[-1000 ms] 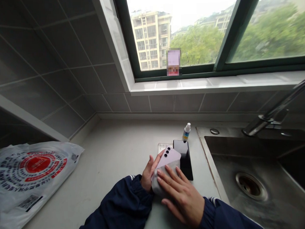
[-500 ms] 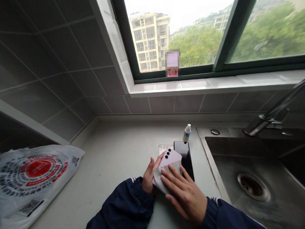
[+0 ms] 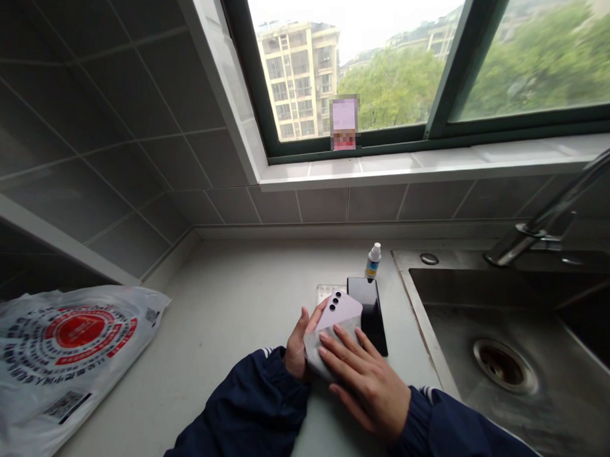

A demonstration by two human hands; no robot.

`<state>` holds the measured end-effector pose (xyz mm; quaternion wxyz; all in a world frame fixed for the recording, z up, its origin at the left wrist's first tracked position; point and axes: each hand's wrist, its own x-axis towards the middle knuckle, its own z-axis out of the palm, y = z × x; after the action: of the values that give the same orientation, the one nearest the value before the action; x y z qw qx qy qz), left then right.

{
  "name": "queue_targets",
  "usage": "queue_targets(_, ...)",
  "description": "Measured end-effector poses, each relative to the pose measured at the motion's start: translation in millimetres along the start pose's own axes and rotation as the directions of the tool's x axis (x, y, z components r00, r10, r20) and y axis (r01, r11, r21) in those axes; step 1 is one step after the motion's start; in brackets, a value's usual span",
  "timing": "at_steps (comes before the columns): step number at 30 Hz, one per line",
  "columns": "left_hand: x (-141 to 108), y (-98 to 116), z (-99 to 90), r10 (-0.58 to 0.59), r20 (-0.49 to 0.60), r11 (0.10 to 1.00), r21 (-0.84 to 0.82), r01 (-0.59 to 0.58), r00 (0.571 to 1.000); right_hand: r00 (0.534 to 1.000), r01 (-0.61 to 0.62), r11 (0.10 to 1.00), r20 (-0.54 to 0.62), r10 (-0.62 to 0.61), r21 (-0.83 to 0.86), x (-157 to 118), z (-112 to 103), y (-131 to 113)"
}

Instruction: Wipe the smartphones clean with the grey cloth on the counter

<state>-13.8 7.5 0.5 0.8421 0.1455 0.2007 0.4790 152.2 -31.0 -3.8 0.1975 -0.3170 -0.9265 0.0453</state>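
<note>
A pale lilac smartphone (image 3: 345, 308), its back with three camera lenses facing up, lies tilted in my left hand (image 3: 299, 338). My left fingers go under the phone and are partly hidden. Over the phone's lower half spreads a grey cloth (image 3: 317, 358). Flat on that cloth rests my right hand (image 3: 367, 379), pressing it against the phone with fingers extended. Just behind, a dark-screened tablet or large phone (image 3: 372, 313) lies on the counter, partly covered by my right hand. Beside it is a clear case (image 3: 327, 292), mostly hidden by the lilac phone.
A small white spray bottle (image 3: 373, 260) with a blue and yellow label stands behind the dark device. To the right is a steel sink (image 3: 448, 330) with a faucet (image 3: 520, 241). A white plastic bag (image 3: 35, 398) with red print lies on the counter (image 3: 222, 291) at left.
My right hand, with the cloth under it, has shifted very slightly on the phone's back. The whole view has moved up a little; my left hand still holds the phone.
</note>
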Motion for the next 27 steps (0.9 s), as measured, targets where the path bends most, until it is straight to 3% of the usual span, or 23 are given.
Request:
queue_targets(14, 1, -1, 0.2, 0.035, -0.044, 0.999, -0.001, -0.035, 0.998, 1.0, -0.025, 1.0, -0.016, 0.025, 0.019, -1, 3, -3)
queue_targets(27, 0, -2, -1.6, 0.039, 0.142, 0.997, 0.067, -0.049, 0.989, 0.991, -0.099, 0.992, -0.096, 0.092, -0.077, -4, 10, 9)
